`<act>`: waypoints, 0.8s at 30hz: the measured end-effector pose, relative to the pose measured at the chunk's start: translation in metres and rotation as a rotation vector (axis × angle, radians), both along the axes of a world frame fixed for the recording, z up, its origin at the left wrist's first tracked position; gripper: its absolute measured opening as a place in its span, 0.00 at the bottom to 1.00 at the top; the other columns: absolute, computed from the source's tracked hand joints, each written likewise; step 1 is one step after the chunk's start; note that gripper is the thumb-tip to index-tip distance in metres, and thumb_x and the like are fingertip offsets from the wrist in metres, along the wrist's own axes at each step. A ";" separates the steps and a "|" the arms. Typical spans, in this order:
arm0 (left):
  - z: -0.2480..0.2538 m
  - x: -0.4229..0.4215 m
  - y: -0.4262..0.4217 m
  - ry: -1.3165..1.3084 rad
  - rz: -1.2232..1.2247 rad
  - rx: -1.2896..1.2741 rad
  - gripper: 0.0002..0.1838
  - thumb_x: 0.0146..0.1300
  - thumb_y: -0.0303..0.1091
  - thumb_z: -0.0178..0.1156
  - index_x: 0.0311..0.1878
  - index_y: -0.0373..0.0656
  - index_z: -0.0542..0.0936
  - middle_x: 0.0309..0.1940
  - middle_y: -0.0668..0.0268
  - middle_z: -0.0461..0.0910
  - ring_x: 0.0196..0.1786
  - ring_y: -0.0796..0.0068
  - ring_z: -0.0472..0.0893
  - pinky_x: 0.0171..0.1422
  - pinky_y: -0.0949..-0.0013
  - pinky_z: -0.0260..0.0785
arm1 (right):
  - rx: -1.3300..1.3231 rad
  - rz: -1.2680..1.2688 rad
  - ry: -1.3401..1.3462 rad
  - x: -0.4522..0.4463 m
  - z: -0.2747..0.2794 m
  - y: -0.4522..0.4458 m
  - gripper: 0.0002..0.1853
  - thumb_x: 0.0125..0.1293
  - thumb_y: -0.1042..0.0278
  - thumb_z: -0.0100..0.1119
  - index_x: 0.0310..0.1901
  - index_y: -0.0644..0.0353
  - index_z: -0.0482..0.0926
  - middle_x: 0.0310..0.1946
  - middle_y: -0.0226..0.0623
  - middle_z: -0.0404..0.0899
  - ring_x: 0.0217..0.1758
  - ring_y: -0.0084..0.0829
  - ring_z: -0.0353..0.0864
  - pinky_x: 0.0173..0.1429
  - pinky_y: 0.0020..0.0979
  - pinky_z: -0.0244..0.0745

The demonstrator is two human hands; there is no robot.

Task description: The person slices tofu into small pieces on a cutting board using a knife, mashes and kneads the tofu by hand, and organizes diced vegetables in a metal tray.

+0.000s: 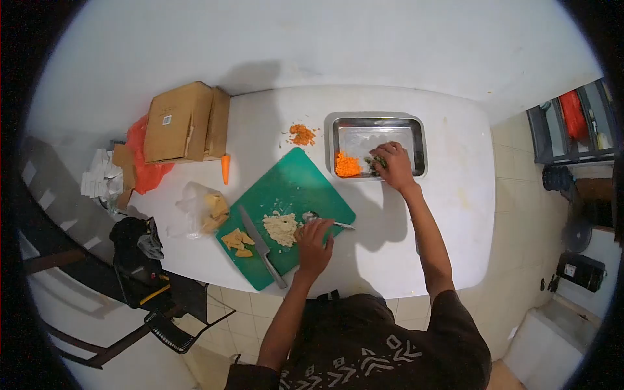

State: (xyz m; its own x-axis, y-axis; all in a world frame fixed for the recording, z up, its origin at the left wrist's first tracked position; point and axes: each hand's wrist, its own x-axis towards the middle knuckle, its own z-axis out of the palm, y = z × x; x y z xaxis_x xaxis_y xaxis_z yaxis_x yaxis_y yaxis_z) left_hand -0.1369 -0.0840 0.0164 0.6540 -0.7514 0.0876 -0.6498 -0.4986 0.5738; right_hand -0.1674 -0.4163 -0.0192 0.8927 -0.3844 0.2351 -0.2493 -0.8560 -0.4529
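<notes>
My right hand point(396, 167) reaches into a shallow metal tray point(421, 140), its curled fingers and thumb around chopped green pieces point(373, 162) near the front wall. Finely diced orange bits point(348, 165) are heaped in the tray's front left corner. My left hand point(314, 248) hovers at the right edge of a crumbled pale mash point(280, 229), thumb and fingers apart. Just beyond its fingertips a metal spoon point(339, 224) lies on the green cutting board point(286, 185). A knife point(258, 242) rests left of the mash, beside yellowish cut pieces point(238, 243).
Orange shavings point(301, 134) lie behind the board. A carrot-like orange piece point(225, 169) sits by a cardboard box point(179, 123). A clear plastic bag point(194, 207) with yellowish blocks stands left of the board. A black bag point(138, 257) is off the table's left end.
</notes>
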 end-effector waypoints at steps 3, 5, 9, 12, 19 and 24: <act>0.000 0.026 -0.048 -0.051 -0.104 -0.045 0.23 0.60 0.30 0.64 0.60 0.50 0.79 0.56 0.63 0.76 0.61 0.59 0.73 0.66 0.48 0.57 | 0.058 0.113 0.153 0.011 -0.013 -0.009 0.14 0.58 0.63 0.69 0.48 0.47 0.87 0.52 0.32 0.81 0.62 0.43 0.74 0.64 0.47 0.71; -0.018 0.045 -0.081 -0.041 -0.124 -0.070 0.22 0.59 0.30 0.64 0.59 0.50 0.79 0.55 0.63 0.76 0.60 0.59 0.73 0.65 0.47 0.58 | 0.005 0.155 0.247 0.015 -0.018 -0.011 0.11 0.58 0.62 0.69 0.44 0.44 0.89 0.49 0.29 0.82 0.60 0.40 0.75 0.63 0.45 0.72; -0.043 0.079 -0.134 -0.086 -0.099 -0.093 0.21 0.59 0.32 0.63 0.57 0.50 0.80 0.54 0.64 0.78 0.57 0.58 0.73 0.62 0.49 0.58 | 0.079 0.157 0.374 0.013 -0.015 -0.023 0.09 0.58 0.61 0.69 0.41 0.47 0.89 0.46 0.28 0.83 0.57 0.37 0.77 0.61 0.42 0.73; -0.044 0.094 -0.150 -0.090 -0.055 -0.107 0.20 0.57 0.31 0.64 0.55 0.50 0.81 0.54 0.66 0.79 0.57 0.59 0.74 0.63 0.50 0.59 | 0.117 0.231 0.399 0.008 -0.011 -0.037 0.08 0.58 0.62 0.69 0.39 0.50 0.89 0.47 0.30 0.83 0.56 0.39 0.77 0.61 0.42 0.73; -0.040 0.102 -0.176 -0.004 -0.190 -0.122 0.17 0.57 0.31 0.65 0.52 0.51 0.83 0.52 0.68 0.78 0.60 0.62 0.72 0.66 0.51 0.57 | 0.187 0.114 0.107 0.000 -0.014 -0.049 0.15 0.63 0.60 0.66 0.47 0.57 0.85 0.53 0.41 0.80 0.56 0.48 0.75 0.63 0.47 0.72; -0.042 0.092 -0.194 -0.025 -0.216 0.052 0.20 0.56 0.32 0.67 0.54 0.50 0.83 0.53 0.67 0.79 0.62 0.61 0.71 0.67 0.49 0.54 | 0.105 0.087 0.146 -0.003 -0.021 -0.037 0.18 0.65 0.57 0.65 0.52 0.57 0.83 0.54 0.44 0.78 0.62 0.51 0.71 0.68 0.47 0.69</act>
